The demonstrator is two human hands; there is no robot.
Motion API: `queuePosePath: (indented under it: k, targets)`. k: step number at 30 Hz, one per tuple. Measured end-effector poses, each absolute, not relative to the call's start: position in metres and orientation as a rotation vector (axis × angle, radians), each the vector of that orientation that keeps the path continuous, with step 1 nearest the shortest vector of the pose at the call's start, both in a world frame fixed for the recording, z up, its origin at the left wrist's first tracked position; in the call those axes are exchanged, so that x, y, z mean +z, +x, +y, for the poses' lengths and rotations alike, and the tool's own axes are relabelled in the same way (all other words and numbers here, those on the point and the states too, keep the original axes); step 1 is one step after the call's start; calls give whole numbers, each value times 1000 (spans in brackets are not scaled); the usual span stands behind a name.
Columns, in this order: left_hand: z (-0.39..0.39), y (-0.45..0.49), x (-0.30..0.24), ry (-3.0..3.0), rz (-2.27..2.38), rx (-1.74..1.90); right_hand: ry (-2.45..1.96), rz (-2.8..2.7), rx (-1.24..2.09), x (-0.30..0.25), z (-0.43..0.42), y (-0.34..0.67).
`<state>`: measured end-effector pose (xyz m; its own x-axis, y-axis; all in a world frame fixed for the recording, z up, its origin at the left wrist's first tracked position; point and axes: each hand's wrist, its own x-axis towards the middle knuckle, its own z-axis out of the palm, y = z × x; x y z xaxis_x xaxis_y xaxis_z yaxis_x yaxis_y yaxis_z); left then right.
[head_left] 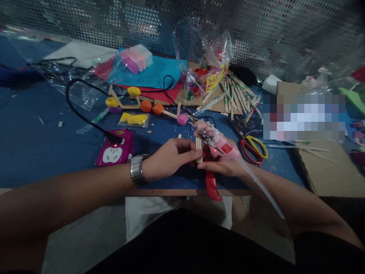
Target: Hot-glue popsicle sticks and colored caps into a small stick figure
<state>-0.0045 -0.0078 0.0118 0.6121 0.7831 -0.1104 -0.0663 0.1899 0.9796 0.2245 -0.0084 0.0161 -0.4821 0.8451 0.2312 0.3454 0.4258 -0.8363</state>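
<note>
Over the table's front edge, my left hand (171,158), with a metal-banded watch (137,169) on its wrist, pinches a short bundle of wooden sticks (199,149) between thumb and fingers. My right hand (225,165) is closed around a pink hot glue gun (218,142). Whitish glue residue coats its front, and a small red light glows on its side. A long clear glue stick (261,186) juts from its rear. The right fingertips reach the lower end of the sticks. A red handle-like piece (213,188) hangs below; whether it belongs to the gun is unclear.
Left stands a magenta power strip (115,148) with a black cord. Behind my hands lie joined sticks with orange clay lumps (146,105), a yellow clay packet (134,119) and loose sticks (236,95). Scissors (253,148) and cardboard (327,167) lie to the right.
</note>
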Motion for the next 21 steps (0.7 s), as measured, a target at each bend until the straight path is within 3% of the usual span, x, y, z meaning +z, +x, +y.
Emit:
queuePosePath:
  k: [21]
  targets:
    - [-7, -2, 13, 1275, 703, 712, -1013, -1955, 1025, 17, -12, 224]
